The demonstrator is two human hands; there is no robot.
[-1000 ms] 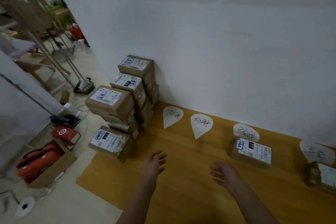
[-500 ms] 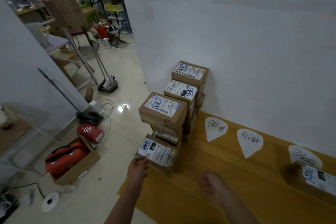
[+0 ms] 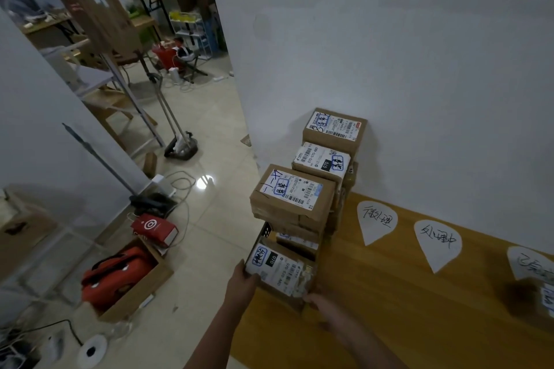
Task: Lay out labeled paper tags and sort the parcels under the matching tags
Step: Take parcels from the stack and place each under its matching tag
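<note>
A stack of brown parcels (image 3: 295,198) with white shipping labels stands against the white wall at the left end of the yellow floor mat (image 3: 389,308). The nearest, lowest parcel (image 3: 278,269) is held between both hands: my left hand (image 3: 241,283) grips its left side and my right hand (image 3: 322,304) grips its right front corner. Three white teardrop paper tags with handwriting lie on the mat along the wall: the first tag (image 3: 376,220), the second tag (image 3: 437,243) and the third tag (image 3: 529,260). A sorted parcel (image 3: 536,301) sits under the third tag at the right edge.
Left of the mat is tiled floor with an open cardboard box holding a red bag (image 3: 118,277), a red book (image 3: 154,229), cables and a power strip (image 3: 168,189). A metal stand's legs (image 3: 180,147) and furniture fill the room beyond.
The view swung left toward the parcel stack. Both hands moved from hovering over the mat to the lowest front parcel and took hold of its two sides.
</note>
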